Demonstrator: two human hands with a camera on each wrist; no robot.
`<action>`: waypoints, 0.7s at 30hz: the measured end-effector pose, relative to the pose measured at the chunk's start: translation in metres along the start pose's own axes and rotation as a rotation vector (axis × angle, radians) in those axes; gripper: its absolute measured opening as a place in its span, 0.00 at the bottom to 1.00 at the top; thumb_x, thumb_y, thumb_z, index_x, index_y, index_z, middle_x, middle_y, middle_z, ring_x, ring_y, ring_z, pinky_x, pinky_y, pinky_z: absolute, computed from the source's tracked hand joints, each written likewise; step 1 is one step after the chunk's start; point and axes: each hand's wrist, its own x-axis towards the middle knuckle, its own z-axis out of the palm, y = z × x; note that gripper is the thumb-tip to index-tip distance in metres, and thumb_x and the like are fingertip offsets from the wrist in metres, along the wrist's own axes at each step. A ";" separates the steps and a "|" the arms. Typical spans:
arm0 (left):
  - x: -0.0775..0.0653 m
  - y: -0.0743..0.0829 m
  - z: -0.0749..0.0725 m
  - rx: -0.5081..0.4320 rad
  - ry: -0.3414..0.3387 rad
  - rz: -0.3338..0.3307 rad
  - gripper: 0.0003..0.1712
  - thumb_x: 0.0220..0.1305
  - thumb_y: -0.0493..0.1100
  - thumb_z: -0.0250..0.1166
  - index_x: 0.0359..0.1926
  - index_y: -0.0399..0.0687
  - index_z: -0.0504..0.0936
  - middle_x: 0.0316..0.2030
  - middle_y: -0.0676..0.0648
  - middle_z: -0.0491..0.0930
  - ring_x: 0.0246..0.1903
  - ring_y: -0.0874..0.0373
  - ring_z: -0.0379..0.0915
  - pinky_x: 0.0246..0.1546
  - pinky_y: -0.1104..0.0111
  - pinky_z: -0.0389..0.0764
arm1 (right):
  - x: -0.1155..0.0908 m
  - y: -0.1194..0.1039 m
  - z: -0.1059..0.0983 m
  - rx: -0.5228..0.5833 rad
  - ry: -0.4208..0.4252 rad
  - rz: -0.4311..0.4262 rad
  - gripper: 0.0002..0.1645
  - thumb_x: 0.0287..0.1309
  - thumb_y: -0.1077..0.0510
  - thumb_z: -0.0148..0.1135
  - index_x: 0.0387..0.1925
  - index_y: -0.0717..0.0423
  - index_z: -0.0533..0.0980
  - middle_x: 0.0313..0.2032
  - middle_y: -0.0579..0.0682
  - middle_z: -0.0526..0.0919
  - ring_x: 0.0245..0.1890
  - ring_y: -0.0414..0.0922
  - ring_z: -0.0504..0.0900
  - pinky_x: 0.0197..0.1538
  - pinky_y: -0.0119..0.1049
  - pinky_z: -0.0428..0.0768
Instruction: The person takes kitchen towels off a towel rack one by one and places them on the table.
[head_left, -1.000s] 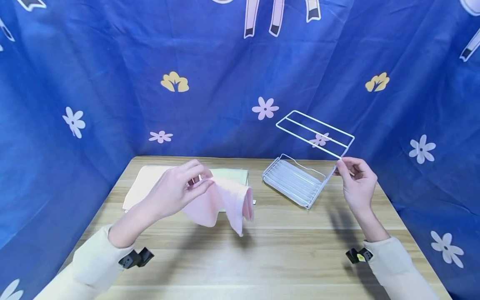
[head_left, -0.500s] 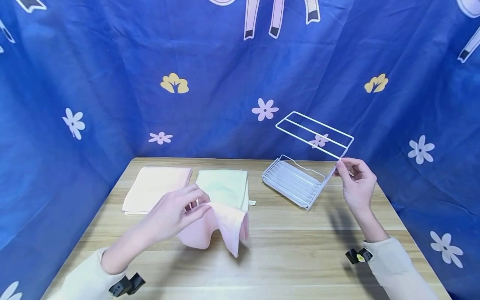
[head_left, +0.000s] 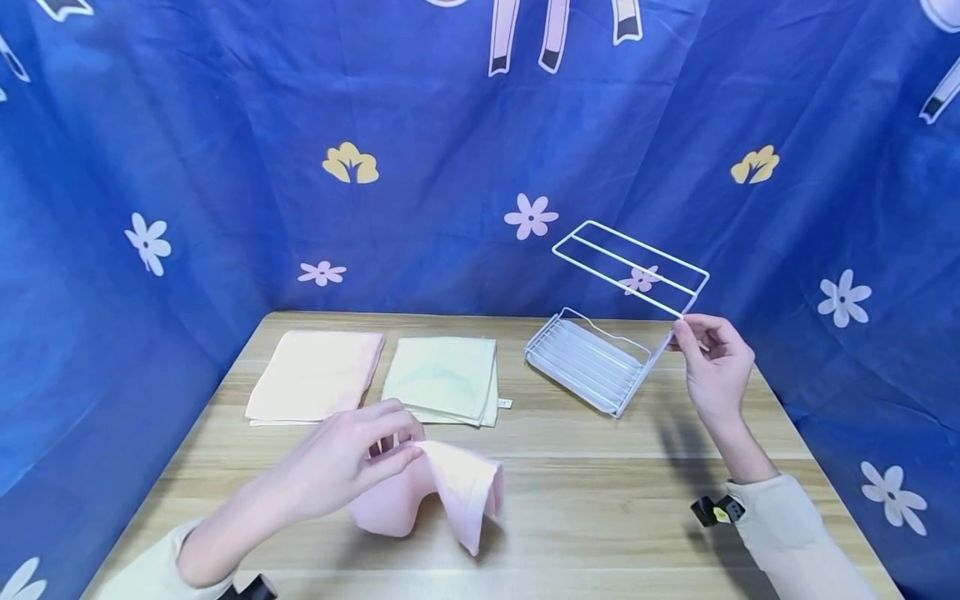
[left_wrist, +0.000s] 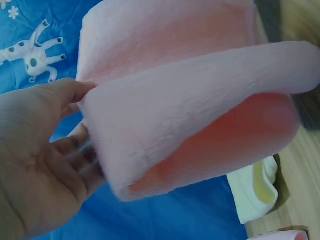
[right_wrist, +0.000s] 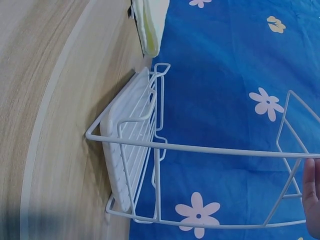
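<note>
My left hand [head_left: 363, 458] pinches a pink towel [head_left: 461, 483] between thumb and fingers near the front of the table. The towel hangs folded over, its loose end drooping to the right; the left wrist view shows its fluffy surface curling open below the fold. On the right, my right hand [head_left: 716, 362] holds the upright side of a white wire rack [right_wrist: 210, 148] near its top corner. The rack's lower level carries a pale slatted tray [head_left: 585, 362] and stands on the table, while its upper frame rises above. In the right wrist view only some fingers show.
A folded pale pink towel [head_left: 315, 375] lies at the back left of the wooden table [head_left: 570, 517]. Beside it is a folded pale green towel [head_left: 442, 375] with a small white tag. Blue patterned curtains [head_left: 450, 167] enclose the table's back and sides.
My left hand has drawn the pink towel toward the table's front, off the pale green towel, which now shows fully. The right hand and rack stay where they were.
</note>
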 end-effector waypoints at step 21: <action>0.014 -0.023 0.010 -0.047 -0.307 -0.156 0.05 0.70 0.46 0.71 0.38 0.63 0.82 0.30 0.64 0.80 0.26 0.77 0.67 0.25 0.77 0.69 | 0.001 0.003 -0.002 -0.005 0.006 0.000 0.05 0.64 0.78 0.63 0.41 0.78 0.80 0.28 0.45 0.88 0.26 0.36 0.88 0.35 0.26 0.87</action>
